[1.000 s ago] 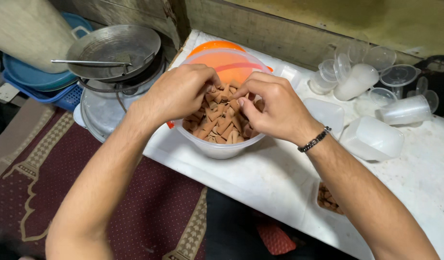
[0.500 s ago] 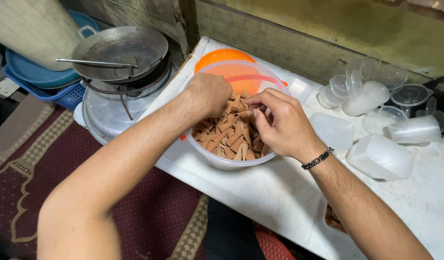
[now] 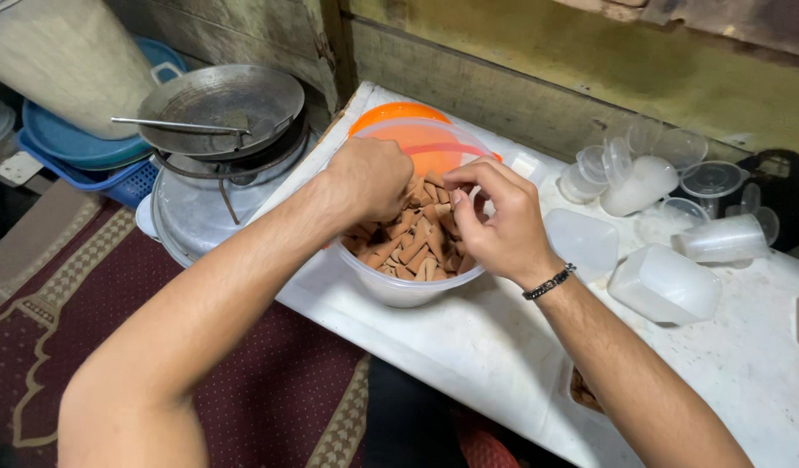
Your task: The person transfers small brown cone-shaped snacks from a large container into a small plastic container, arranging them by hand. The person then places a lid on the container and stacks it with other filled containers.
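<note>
Reaching into a clear plastic bowl (image 3: 399,290) at centre frame, both hands work among brown cone-shaped pieces (image 3: 412,247) heaped inside it. Left hand (image 3: 369,180) curled into a loose fist, knuckles up, fingertips buried in the pieces; whether it grips any cannot be told. Right hand (image 3: 495,221) narrow, thumb and fingers pinched together at the bowl's far rim, seemingly on one small piece, though it is mostly hidden. Dark bead bracelet (image 3: 548,282) on the right wrist. Bowl sits on a white worktop (image 3: 469,347), near its front edge. Orange lid (image 3: 399,117) lies just behind the bowl, partly covered by it. Right of frame: a scatter of small clear plastic cups and tubs (image 3: 668,282), some tipped on their sides, well apart from the bowl. Upper left: metal pan (image 3: 221,104) with a thin metal utensil (image 3: 178,126) laid across it, resting on a stove stand. Blue basin (image 3: 78,147) beside that. Red patterned rug (image 3: 70,303) on the floor, lower left.
</note>
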